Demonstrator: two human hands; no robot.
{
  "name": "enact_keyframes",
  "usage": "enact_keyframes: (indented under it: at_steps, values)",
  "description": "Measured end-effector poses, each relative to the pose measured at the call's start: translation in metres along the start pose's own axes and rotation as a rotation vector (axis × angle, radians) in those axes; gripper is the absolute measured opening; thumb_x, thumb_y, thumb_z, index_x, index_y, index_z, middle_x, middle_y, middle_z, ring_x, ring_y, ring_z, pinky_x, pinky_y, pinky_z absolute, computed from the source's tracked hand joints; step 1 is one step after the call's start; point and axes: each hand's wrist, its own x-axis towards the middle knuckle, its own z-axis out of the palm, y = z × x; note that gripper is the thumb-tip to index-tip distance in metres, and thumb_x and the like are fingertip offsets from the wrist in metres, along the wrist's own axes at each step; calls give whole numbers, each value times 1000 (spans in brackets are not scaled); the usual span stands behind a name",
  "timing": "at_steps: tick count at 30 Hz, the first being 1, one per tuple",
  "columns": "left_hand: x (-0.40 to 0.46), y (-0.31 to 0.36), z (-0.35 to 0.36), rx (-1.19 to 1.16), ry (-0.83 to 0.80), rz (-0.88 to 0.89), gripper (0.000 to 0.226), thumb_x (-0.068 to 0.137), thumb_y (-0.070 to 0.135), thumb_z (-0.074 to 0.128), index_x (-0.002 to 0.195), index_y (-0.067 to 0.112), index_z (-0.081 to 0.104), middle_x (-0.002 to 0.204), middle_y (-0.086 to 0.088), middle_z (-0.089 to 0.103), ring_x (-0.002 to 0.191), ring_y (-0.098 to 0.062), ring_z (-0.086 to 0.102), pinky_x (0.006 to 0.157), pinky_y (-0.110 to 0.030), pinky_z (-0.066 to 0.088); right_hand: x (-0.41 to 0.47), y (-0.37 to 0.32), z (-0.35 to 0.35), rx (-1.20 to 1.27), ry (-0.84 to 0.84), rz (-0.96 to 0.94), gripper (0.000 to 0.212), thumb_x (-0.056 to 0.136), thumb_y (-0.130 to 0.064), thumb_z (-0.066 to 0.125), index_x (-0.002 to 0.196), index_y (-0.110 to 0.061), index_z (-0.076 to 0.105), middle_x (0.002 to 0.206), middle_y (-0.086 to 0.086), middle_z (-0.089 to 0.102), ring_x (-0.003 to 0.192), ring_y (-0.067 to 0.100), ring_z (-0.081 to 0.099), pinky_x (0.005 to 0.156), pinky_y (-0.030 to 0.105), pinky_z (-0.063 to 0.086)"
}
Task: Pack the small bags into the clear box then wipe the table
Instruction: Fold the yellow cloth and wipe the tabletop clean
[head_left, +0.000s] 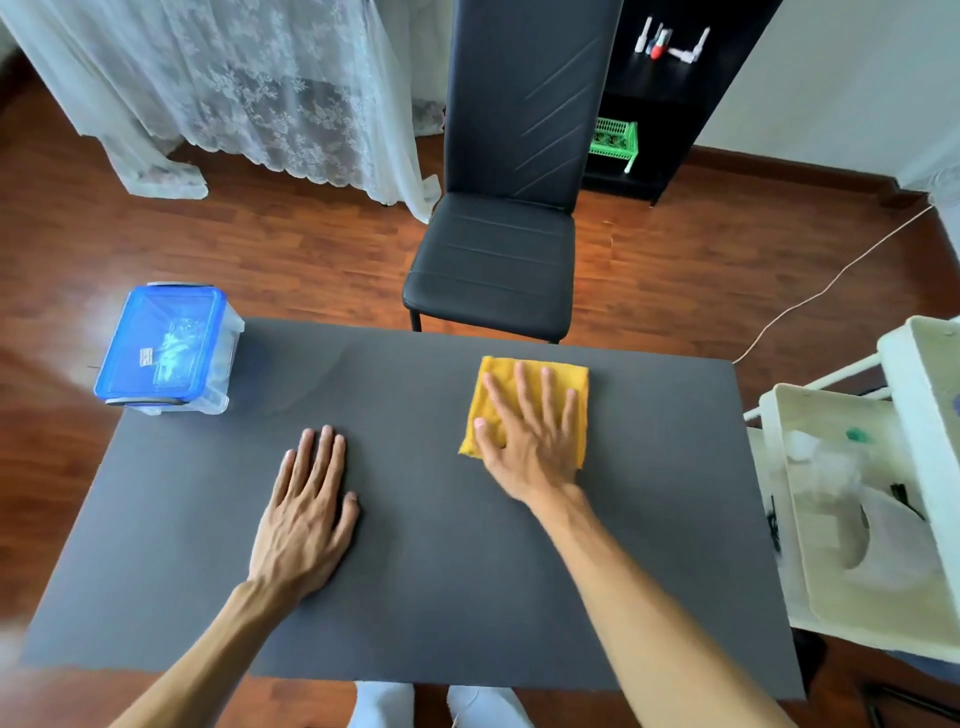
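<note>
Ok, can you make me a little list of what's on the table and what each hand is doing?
table: dark grey top
clear box: far left corner, blue lid on, bags inside
yellow cloth: folded, flat on the far right part of the table
right hand: fingers spread, pressing flat on the yellow cloth
left hand: flat on the bare table, holding nothing
loose bags on table: none in view
stage: packing looks done, wiping under way
</note>
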Motion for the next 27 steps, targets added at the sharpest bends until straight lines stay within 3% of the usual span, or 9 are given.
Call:
enact_keyframes:
  at_steps: [3, 6, 8, 11, 15, 18, 22, 27]
  values:
    - [11, 7, 3, -19, 4, -32, 66, 97, 37, 23, 153, 4, 18, 162, -10, 12, 152, -24, 5, 123, -40, 4, -63, -42, 27, 15, -70, -451, 66, 95, -59, 41, 157, -47, 20, 170, -3, 11, 157, 29, -1, 122, 63, 6]
    - [11, 6, 5, -16, 11, -26, 64, 98, 36, 23, 154, 5, 17, 163, -10, 14, 152, -23, 6, 123, -40, 5, -103, 17, 27, -64, -93, -719, 69, 93, -63, 45, 156, -52, 19, 170, -9, 7, 157, 24, 3, 124, 55, 1]
    - [10, 7, 5, -13, 9, -36, 64, 98, 36, 23, 153, 4, 17, 163, -10, 15, 152, -23, 7, 123, -41, 6, -98, 83, 11, -108, -64, -671, 70, 91, -66, 47, 155, -53, 21, 169, -11, 13, 157, 22, 10, 125, 52, 4]
    - [12, 13, 4, -21, 16, -57, 65, 97, 36, 26, 153, 5, 18, 163, -10, 16, 152, -23, 8, 123, -42, 7, -50, 149, -18, -125, -49, -364, 66, 93, -66, 40, 155, -53, 18, 169, -7, 16, 156, 26, 13, 125, 53, 10]
    - [13, 12, 2, -46, 19, -71, 64, 97, 37, 28, 154, 8, 20, 163, -7, 18, 152, -20, 9, 123, -42, 9, 27, 109, -17, -99, -11, -75, 65, 96, -65, 27, 157, -48, 18, 170, -2, 10, 157, 33, 5, 124, 58, 5]
    - [13, 12, 2, -59, 21, -71, 63, 97, 35, 28, 154, 10, 20, 163, -5, 17, 152, -18, 8, 123, -42, 10, 46, 33, 0, -26, -15, -138, 65, 96, -62, 30, 158, -47, 17, 171, -3, 6, 157, 33, -2, 123, 60, -3]
    - [11, 11, 0, -80, 21, -71, 60, 99, 33, 24, 154, 10, 20, 163, -4, 17, 152, -16, 7, 123, -42, 12, -18, -47, 25, 41, -44, -374, 66, 96, -60, 36, 157, -48, 16, 171, -5, 6, 157, 32, -5, 123, 61, -3]
    - [3, 17, -3, -110, -5, -113, 60, 99, 33, 15, 153, 9, 20, 162, -4, 15, 151, -16, 7, 123, -41, 7, -121, -62, 35, 106, -38, -281, 69, 96, -62, 40, 158, -46, 15, 170, -4, 13, 157, 33, 4, 122, 61, 3]
